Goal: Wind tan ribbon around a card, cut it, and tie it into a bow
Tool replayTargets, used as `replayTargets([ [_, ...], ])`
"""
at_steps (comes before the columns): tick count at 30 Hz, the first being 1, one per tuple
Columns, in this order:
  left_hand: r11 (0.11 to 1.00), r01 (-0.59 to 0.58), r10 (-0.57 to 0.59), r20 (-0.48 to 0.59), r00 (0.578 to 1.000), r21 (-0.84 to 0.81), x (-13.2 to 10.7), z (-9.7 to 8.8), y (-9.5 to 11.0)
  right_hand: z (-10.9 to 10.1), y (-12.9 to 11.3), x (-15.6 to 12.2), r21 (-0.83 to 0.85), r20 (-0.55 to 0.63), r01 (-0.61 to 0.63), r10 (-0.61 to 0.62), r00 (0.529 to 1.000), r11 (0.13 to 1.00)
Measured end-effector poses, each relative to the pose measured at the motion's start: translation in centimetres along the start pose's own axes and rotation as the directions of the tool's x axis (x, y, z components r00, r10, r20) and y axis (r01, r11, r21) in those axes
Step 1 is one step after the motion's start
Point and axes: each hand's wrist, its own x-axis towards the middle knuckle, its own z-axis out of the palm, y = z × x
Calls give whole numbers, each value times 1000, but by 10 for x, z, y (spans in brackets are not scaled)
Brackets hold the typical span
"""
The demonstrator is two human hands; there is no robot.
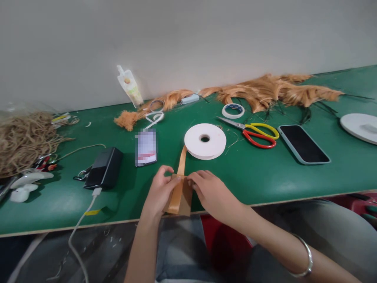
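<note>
At the table's front edge, a piece of brown cardboard [187, 198] lies with a shiny orange ribbon [176, 199] along it. The ribbon runs back to a white spool [194, 139] lying flat behind the card. My left hand [159, 192] grips the card's left side, its thumb pressed on the ribbon near the upper edge. Fingers of my right hand [213, 192] are pinched together at the card's upper right corner. Their tips are partly hidden, so whether they also hold the ribbon is unclear.
Scissors [250, 131], a tape roll [233, 111] and a phone [304, 144] lie to the right. Orange fibre bundles [259, 92] line the wall. Leftward are a blurred-screen device [146, 147], a black power bank [104, 168] with a cable, and tangled cord [28, 141].
</note>
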Motion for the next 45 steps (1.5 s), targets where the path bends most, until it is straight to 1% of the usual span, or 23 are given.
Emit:
replayTargets([
  [3,999,-30,28,-46,999,-46,2,0,0,5,0,-3,-196,-41,240,-252,967,951],
  [6,997,-2,-2,-48,999,-77,3,-1,3,15,4,1,-214,-142,320,-353,925,923],
  [9,989,77,-75,19,997,-128,4,-4,6,20,9,5,-85,-256,343,-353,900,935],
  [12,975,117,-106,72,992,-187,5,-6,8,17,12,7,179,-331,283,-214,919,942],
  [15,978,66,-54,62,997,-197,7,-6,7,13,13,10,426,-239,103,2,971,899],
  [18,980,-3,13,52,999,-198,8,-3,8,15,16,15,577,-70,-87,155,985,812],
  [20,979,-21,34,58,998,-204,7,0,10,18,19,18,700,26,-137,166,986,701],
  [22,981,-28,40,61,997,-194,6,3,13,20,20,20,815,125,-187,150,981,549],
  [24,986,-29,40,66,997,-163,5,5,16,20,20,20,867,216,-266,163,963,420],
  [25,989,-29,40,71,997,-147,4,6,17,18,19,20,872,250,-302,179,951,385],
  [27,993,-24,34,86,996,-115,4,7,19,15,17,20,864,282,-346,218,934,365],
  [30,997,-28,36,100,994,-72,5,8,20,11,15,19,843,311,-387,249,917,373],
  [33,999,-36,37,92,995,-16,6,10,18,9,16,19,834,316,-379,215,924,401],
  [35,998,-53,51,68,996,23,8,11,18,7,17,19,810,324,-359,156,933,464],
  [36,997,-64,62,56,996,44,8,11,17,4,18,19,769,326,-342,129,936,540],
  [37,995,-77,74,44,996,61,9,11,17,1,19,19,692,304,-314,132,943,650],
  [38,993,-87,85,34,996,74,9,10,16,-3,20,20,563,242,-280,169,955,778],
  [39,992,-93,91,26,996,83,10,8,16,-7,22,20,382,137,-247,210,968,891],
  [40,992,-94,93,18,995,87,10,7,16,-10,24,21,173,11,-216,217,976,961],
  [41,991,-95,95,7,995,89,9,5,16,-13,27,21,-23,-98,-183,180,979,983],
  [42,991,-95,96,-4,995,91,9,4,16,-16,30,23,-179,-157,-138,110,981,974],
  [43,991,-94,96,-13,995,92,7,3,16,-17,34,24,-288,-160,-77,31,987,955],
  [45,990,-90,93,-24,995,109,4,1,16,-20,44,28,-395,-106,23,-70,992,919],
])
